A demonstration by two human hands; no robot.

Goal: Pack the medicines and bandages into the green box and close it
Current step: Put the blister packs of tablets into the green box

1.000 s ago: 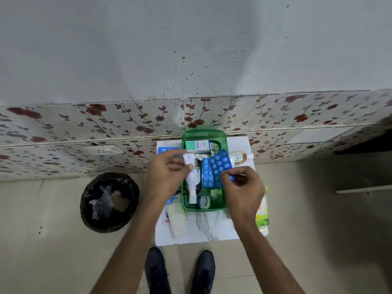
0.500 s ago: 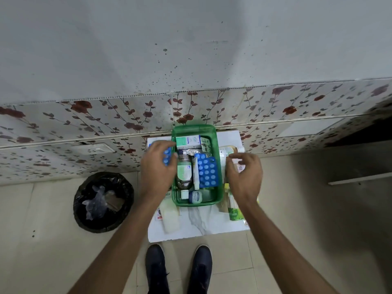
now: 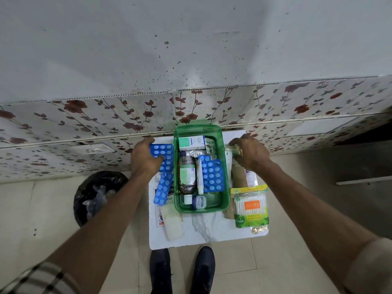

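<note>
Left of the green box (image 3: 201,205), on the table (image 3: 203,234), I am closing my left hand (image 3: 146,160) on a blue blister strip (image 3: 163,154): light, flexible, best pinched by edges. Right hand (image 3: 249,152) is clasping a small bottle (image 3: 234,150).

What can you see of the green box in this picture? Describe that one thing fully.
The green box is a translucent plastic tub, rectangular with rounded corners, open-topped on the white table by the flowered wall. Inside lie a brown bottle, a blue blister pack, a white tube and cartons. Neither hand touches it.
</note>
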